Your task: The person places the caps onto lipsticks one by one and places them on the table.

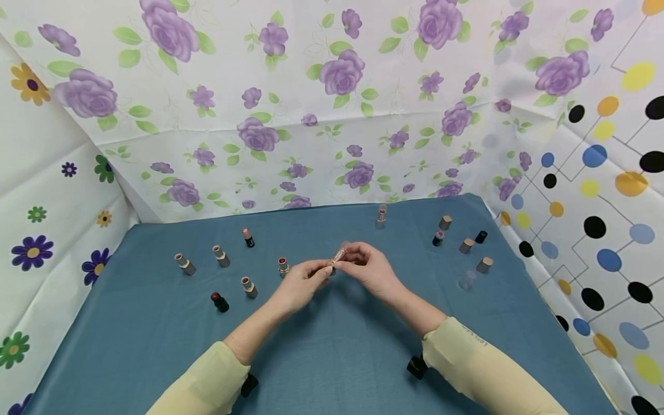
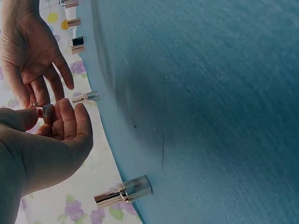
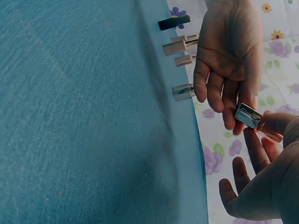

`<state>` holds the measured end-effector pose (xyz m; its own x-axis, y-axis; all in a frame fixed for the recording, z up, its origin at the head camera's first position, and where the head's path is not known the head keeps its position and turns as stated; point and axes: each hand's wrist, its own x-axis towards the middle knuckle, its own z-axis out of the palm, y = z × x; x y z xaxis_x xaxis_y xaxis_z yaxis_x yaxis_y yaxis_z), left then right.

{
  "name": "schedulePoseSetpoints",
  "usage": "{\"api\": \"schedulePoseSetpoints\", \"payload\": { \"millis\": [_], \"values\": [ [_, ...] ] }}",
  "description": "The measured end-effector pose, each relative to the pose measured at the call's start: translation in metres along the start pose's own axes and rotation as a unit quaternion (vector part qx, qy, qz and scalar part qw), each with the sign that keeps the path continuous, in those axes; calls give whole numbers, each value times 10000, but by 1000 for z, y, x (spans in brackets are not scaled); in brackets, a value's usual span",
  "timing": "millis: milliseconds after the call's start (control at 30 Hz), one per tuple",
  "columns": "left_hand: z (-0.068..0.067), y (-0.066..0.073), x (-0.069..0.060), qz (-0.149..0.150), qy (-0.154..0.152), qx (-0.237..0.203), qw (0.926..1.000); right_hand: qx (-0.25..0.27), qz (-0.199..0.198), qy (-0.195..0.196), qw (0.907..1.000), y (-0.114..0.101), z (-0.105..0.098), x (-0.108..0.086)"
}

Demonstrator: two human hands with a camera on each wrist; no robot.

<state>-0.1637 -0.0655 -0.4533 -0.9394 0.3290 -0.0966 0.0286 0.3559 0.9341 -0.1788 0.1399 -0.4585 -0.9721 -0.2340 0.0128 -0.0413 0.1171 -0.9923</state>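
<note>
Between my two hands, near the middle of the table, is a small shiny lipstick (image 1: 338, 256). My left hand (image 1: 301, 283) pinches its lower end between thumb and fingertips. My right hand (image 1: 370, 270) pinches the upper end from the other side. The right wrist view shows a glossy metallic base (image 3: 248, 115) between the fingertips. Its top is mostly hidden by fingers. Nearest the left hand stands an uncapped red lipstick (image 1: 283, 267). Behind the hands is another upright lipstick (image 1: 381, 217).
On the left stand several uncapped lipsticks, among them a black one (image 1: 220, 302) and a pink one (image 1: 248, 237). Several caps, including a gold one (image 1: 466, 246) and a clear one (image 1: 467, 280), are on the right. Black pieces (image 1: 417, 367) lie near the forearms on the blue cloth (image 1: 332, 357).
</note>
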Motion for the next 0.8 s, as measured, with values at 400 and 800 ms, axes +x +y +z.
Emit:
{"api": "schedulePoseSetpoints", "payload": {
  "millis": [400, 800],
  "values": [
    [5, 4, -12, 644, -328, 1707, 9827, -1224, -142, 510, 9911, 8, -29, 6],
    [16, -3, -25, 2546, -681, 4767, 8386, -2730, 232, 1626, 9479, 31, -104, 30]
  ]
}}
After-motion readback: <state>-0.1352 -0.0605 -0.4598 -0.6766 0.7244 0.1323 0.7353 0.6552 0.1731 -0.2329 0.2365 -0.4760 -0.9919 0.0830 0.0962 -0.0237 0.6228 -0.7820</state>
